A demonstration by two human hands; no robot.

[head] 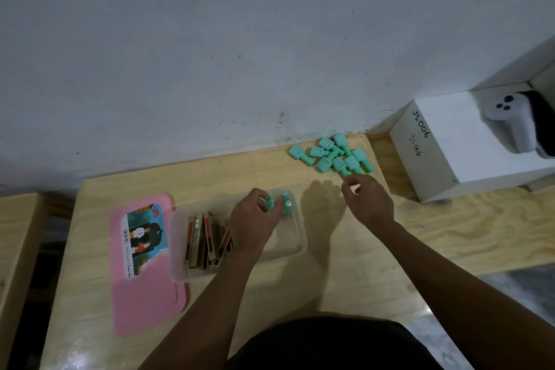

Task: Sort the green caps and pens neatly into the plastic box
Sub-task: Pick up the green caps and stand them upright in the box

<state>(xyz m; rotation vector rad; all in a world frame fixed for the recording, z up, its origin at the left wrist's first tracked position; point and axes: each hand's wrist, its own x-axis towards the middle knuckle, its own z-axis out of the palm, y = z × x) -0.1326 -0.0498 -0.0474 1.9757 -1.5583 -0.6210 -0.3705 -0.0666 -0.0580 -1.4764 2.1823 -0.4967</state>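
A clear plastic box (297, 237) sits mid-table. Several flat gold and red pen packs (204, 239) stand on edge in its left half. Green caps (285, 200) stand upright in its far right corner. My left hand (255, 219) is over the box and grips one green cap (269, 204) beside those. A pile of several loose green caps (333, 155) lies by the wall at the table's far right. My right hand (368, 198) hovers just in front of that pile, fingers curled, thumb and forefinger close together with nothing visible between them.
A pink lid (144, 288) with a picture label lies flat left of the box. A white carton (450, 144) marked JS006 stands at the right with a white controller (510, 122) on top. The wooden table (345, 279) ends at the wall behind.
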